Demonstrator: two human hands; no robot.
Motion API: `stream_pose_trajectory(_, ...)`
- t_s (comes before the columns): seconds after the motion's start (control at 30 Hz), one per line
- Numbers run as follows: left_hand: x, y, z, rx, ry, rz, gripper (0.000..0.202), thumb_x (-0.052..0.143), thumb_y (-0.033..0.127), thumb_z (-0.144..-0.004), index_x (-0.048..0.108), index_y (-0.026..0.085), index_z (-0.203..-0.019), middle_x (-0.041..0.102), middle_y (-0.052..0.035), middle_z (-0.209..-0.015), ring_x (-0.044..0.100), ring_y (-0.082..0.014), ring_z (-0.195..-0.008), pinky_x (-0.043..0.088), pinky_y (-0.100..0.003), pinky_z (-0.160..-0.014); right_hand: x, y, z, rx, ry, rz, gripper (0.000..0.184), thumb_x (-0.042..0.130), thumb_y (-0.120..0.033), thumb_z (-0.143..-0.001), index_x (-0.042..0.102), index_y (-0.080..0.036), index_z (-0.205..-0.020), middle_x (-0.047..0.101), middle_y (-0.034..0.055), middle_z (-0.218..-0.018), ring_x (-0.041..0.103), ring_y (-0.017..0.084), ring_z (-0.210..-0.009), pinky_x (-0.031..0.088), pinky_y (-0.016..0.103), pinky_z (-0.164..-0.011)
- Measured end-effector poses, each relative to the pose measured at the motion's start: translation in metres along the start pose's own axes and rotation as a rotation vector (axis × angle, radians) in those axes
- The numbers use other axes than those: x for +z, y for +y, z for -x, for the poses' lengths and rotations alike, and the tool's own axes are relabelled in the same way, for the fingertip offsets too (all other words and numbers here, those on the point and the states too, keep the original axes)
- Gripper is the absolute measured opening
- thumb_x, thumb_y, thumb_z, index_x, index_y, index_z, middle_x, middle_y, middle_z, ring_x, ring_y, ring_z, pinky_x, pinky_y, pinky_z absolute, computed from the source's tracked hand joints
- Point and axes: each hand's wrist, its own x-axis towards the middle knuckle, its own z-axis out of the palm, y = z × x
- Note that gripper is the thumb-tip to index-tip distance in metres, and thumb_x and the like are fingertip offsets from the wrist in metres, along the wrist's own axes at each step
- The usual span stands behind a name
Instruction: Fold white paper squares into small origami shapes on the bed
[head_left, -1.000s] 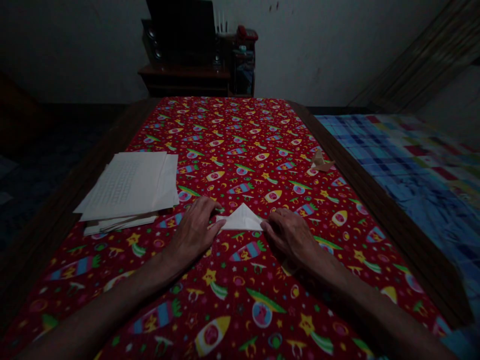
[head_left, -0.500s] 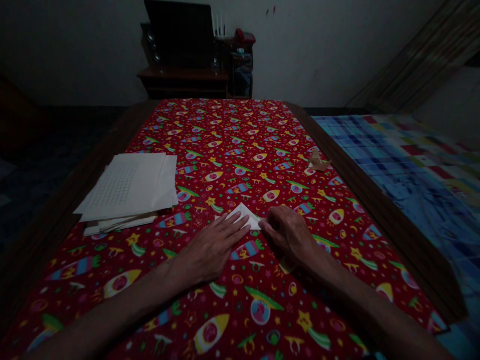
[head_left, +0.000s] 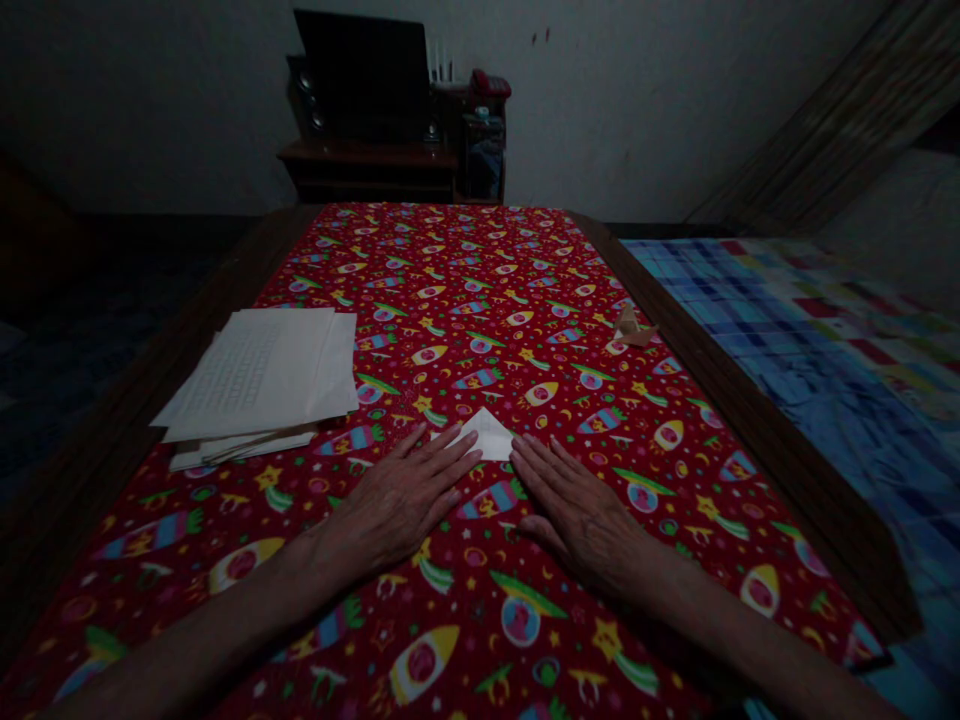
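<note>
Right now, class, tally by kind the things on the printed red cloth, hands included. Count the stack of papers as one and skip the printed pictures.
Hands: 2 (left hand, right hand)
Folded white paper: 1
Stack of papers: 1
Small brown object: 1
Total: 5

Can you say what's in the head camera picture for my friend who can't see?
A person's left hand and right hand lie palm-down at the two ends of a small folded white paper on a red patterned tablecloth. A paper stack lies left, a brown object right.
</note>
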Motion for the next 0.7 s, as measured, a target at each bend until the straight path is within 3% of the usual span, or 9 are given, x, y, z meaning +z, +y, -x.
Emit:
stream_pose_trajectory(0.1, -0.001, -0.006, 0.011, -0.031, 0.007, -0.033, 0.044, 0.037, 0.025, -0.094, 0.035, 0.025, -0.138, 0.036, -0.0029, -0.145, 0.030, -0.0201, -0.135, 0.019, -0.046, -0.112, -0.005, 0.003, 0.006, 0.021, 0.016, 0.031, 0.057, 0.044, -0.034, -0.092, 0.027, -0.013, -0.143, 0.036, 0.0128, -0.144, 0.029, 0.024, -0.135, 0.035, 0.046, -0.108)
stream_pose_trajectory(0.27, -0.004, -0.012, 0.025, -0.080, 0.023, -0.101, 0.043, 0.037, 0.025, -0.094, 0.037, 0.022, -0.137, 0.041, -0.0028, -0.142, 0.030, -0.0219, -0.135, 0.018, -0.048, -0.112, -0.008, 0.001, 0.005, 0.020, 0.064, 0.121, 0.047, 0.043, -0.033, -0.093, 0.043, -0.008, -0.133, 0.045, 0.0144, -0.137, 0.040, 0.026, -0.129, 0.036, 0.049, -0.106)
stream_pose_trajectory(0.43, -0.007, 0.002, 0.008, -0.074, 0.019, -0.065, 0.041, 0.037, 0.027, -0.095, 0.041, 0.020, -0.135, 0.040, -0.0056, -0.143, 0.028, -0.0237, -0.136, 0.016, -0.051, -0.112, 0.001, -0.009, -0.016, -0.023, 0.136, 0.141, 0.040, 0.045, -0.031, -0.092, 0.054, -0.006, -0.122, 0.053, 0.0174, -0.129, 0.044, 0.030, -0.125, 0.029, 0.057, -0.107)
stream_pose_trajectory(0.57, -0.003, 0.008, -0.007, -0.020, -0.001, -0.008, 0.044, 0.036, 0.028, -0.096, 0.035, 0.019, -0.138, 0.036, -0.0055, -0.145, 0.028, -0.0209, -0.136, 0.017, -0.047, -0.113, 0.010, -0.012, -0.027, -0.059, 0.148, 0.106, 0.041, 0.044, -0.030, -0.092, 0.052, -0.008, -0.125, 0.051, 0.0164, -0.131, 0.044, 0.026, -0.125, 0.032, 0.049, -0.108)
stream_pose_trajectory(0.7, 0.000, -0.001, 0.000, -0.026, -0.003, -0.019, 0.043, 0.035, 0.025, -0.095, 0.034, 0.021, -0.138, 0.035, -0.0041, -0.146, 0.030, -0.0195, -0.135, 0.017, -0.047, -0.112, 0.009, -0.002, -0.019, -0.046, 0.158, 0.094, 0.035, 0.043, -0.023, -0.093, 0.055, -0.008, -0.122, 0.056, 0.0158, -0.126, 0.048, 0.024, -0.122, 0.038, 0.043, -0.106)
